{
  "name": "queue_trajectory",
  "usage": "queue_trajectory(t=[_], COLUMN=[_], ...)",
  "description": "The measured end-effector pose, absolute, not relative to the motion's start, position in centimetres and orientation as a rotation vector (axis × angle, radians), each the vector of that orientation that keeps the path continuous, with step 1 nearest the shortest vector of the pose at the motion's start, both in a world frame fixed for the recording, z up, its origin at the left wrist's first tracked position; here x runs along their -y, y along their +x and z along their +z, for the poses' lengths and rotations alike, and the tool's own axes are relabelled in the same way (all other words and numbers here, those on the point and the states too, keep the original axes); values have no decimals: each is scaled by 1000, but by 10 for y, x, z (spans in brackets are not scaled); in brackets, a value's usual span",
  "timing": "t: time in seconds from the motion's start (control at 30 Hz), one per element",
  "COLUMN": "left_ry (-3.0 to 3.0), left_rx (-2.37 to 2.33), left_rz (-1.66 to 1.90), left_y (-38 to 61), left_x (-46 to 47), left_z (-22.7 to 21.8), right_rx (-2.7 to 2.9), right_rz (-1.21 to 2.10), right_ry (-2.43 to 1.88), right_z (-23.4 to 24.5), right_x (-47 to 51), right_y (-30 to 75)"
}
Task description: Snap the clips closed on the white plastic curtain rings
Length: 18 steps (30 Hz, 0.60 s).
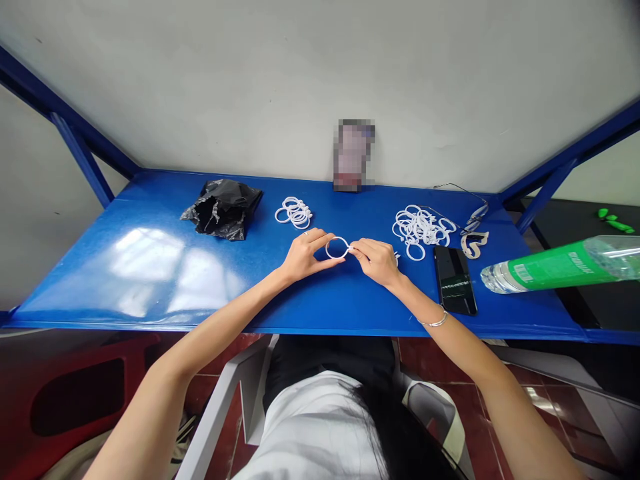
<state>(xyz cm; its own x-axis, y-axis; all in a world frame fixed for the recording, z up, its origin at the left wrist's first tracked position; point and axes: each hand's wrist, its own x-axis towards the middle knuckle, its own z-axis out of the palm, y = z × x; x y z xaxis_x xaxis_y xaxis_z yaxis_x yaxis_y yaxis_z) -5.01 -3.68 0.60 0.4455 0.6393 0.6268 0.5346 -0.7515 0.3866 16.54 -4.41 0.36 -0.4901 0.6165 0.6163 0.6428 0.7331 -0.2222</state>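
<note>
Between my two hands is a thin white plastic ring (pixel 338 258), held a little above the blue table. My left hand (pixel 306 255) grips the ring's left side between thumb and fingers. At the ring's right side, my right hand (pixel 376 260) pinches a small tab or joint; the fingertips cover its detail. A small pile of similar white rings (pixel 294 213) lies beyond my left hand. To the right, past my right hand, lies a larger heap of white rings (pixel 420 227). Part of another small white piece (pixel 397 257) shows beside my right hand.
On the blue table (pixel 310 313) are a crumpled black plastic bag (pixel 225 207), a dark phone (pixel 455 280), eyeglasses (pixel 475 217) and a cream-coloured piece (pixel 474 245). A green-labelled bottle (pixel 560 267) reaches in from the right. A blurred-out upright device (pixel 353 157) leans on the wall.
</note>
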Motion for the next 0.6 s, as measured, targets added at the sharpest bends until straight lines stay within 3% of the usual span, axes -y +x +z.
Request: queue_trajectory(t=[0.6], left_ry=[2621], left_rx=[-1061], left_rz=[1242], left_y=[-49], left_x=[39], left_z=[8], right_rx=[2257], right_rz=[-24], right_ry=[-958], right_z=[4], right_x=[45], right_y=[166])
